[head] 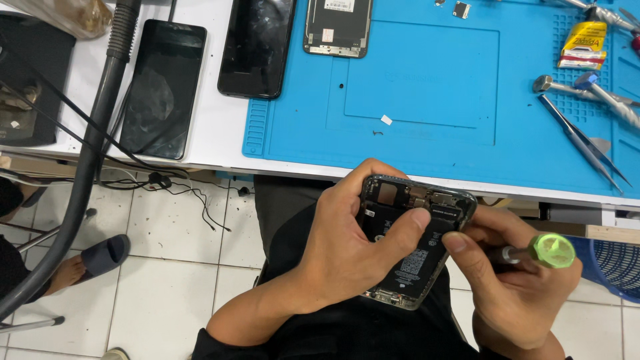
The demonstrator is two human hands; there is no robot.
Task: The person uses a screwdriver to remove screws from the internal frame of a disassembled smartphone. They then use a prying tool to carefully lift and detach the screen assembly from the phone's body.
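Workbench (pixel 220 143): white top, running across upper frame; floor tiles below its front edge.
Blue mat (pixel 427 87): ribbed silicone work mat, covering right part of the bench.
Dark phones (pixel 162 87): two lying flat on bare bench left of the mat, screens up, smudged; the second (pixel 257 47) overlapping the mat edge.
Detached screen panel (pixel 338 27): lying on the mat at top, underside up.
Opened phone (pixel 417 240): held in front of the bench edge, over the lap, clear of the mat; screen removed, battery and boards exposed, metal frame around.
Left hand (pixel 350 250): clenched around the opened phone from its left side, thumb pressed flat on the battery, fingers wrapped over the top edge.
Right hand (pixel 520 287): closed on the screwdriver (pixel 537 252), forefinger laid along the shaft toward the phone's right edge.
Screwdriver tip: hidden behind the forefinger; probably at the frame near the upper right, not confirmable.
Handling, opened phone: light and stiff in the frame, but fragile inside; smooth metal rim likely slippery.
Hold points: by the long frame edges; keep pressure off boards and connectors, light only on the battery.
Tweezers (pixel 583 143): on the mat at right, beside other metal tools.
Glue tube (pixel 581 45): yellow, upper right of the mat.
White scrap (pixel 386 120): tiny, mid-mat.
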